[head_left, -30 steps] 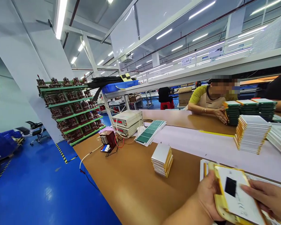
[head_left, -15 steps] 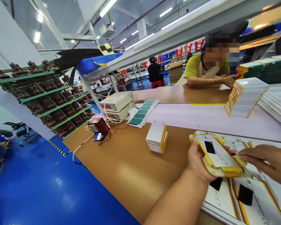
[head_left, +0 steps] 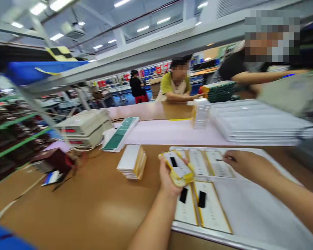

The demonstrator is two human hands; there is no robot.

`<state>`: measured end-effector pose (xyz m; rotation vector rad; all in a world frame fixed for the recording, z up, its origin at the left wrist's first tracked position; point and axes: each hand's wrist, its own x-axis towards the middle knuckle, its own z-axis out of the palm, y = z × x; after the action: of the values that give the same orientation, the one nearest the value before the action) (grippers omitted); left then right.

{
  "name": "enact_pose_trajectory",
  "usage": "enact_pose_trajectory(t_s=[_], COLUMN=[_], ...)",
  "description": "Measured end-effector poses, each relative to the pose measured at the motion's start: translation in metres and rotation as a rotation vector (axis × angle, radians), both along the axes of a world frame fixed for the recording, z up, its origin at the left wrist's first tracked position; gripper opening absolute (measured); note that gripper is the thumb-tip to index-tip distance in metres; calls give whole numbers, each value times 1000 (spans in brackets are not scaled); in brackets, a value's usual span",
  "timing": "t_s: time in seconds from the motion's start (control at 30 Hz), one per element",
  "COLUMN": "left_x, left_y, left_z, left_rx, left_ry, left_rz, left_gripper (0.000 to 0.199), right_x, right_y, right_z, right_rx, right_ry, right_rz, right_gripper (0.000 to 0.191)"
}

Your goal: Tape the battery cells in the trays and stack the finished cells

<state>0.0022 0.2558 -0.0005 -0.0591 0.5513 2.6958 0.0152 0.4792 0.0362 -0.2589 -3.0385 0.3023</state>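
White tray (head_left: 251, 205): flat panels (head_left: 214, 210) edged in yellow are held in two rows, the front pair marked with black patches; yellow holder (head_left: 183, 182): gripped by the left hand (head_left: 168, 179) over the tray's left side, a black-patched panel (head_left: 182, 171) carried on it; right hand (head_left: 241, 163): fingers bent together above the back row, whether anything is pinched cannot be told; blue bin (head_left: 26, 73): set on the shelf (head_left: 104, 57), topped by a checked piece (head_left: 61, 53).
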Motion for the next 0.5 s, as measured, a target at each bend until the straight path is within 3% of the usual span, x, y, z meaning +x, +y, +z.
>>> enact_pose_trajectory(t_s=[0.13,0.33,0.5], left_x=[-6,-1,-5], left_y=[0,-1,-1], left_z=[7,15,10], left_rx=[-1,-32,-20], left_ry=[-10,-1,6], left_rz=[-16,-24,-29], left_gripper=[50,50,47], right_x=[-10,-20,-20], right_y=[7,12,4], right_z=[22,19,16], right_rx=[100,214,261], right_ry=[-55,-131,-147], right_rz=[-99,-80,-64], right_gripper=[19,18,17])
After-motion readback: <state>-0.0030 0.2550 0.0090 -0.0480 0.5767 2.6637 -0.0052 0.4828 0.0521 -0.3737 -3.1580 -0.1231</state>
